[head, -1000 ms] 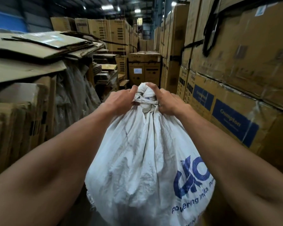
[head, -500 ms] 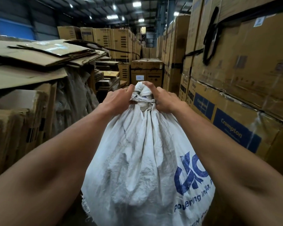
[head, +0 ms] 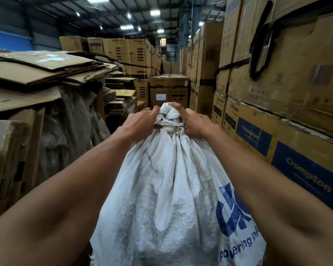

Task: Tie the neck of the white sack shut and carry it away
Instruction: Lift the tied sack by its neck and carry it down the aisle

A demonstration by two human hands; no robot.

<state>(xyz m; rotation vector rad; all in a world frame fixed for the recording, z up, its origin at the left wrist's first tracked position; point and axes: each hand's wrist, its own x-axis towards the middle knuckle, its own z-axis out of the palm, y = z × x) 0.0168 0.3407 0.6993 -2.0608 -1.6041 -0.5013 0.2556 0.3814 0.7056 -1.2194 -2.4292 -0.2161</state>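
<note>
A full white woven sack [head: 169, 198] with blue printing hangs in front of me, between my outstretched arms. Its neck [head: 169, 120] is bunched into a knob and bound with white strips. My left hand [head: 140, 123] grips the gathered cloth on the left side of the neck. My right hand [head: 195, 122] grips it on the right side. Both hands have their fingers curled into the fabric just below the tie. The sack's bottom is out of view.
I stand in a narrow warehouse aisle. Tall stacks of brown cartons with blue labels [head: 277, 112] wall the right side. Flattened cardboard sheets [head: 46, 68] piled over plastic-wrapped goods line the left. More cartons [head: 168, 91] block the aisle straight ahead.
The view has tilted up, showing more ceiling. My hands keep their grip on the sack's neck; the sack has risen a little and moved slightly forward along the aisle.
</note>
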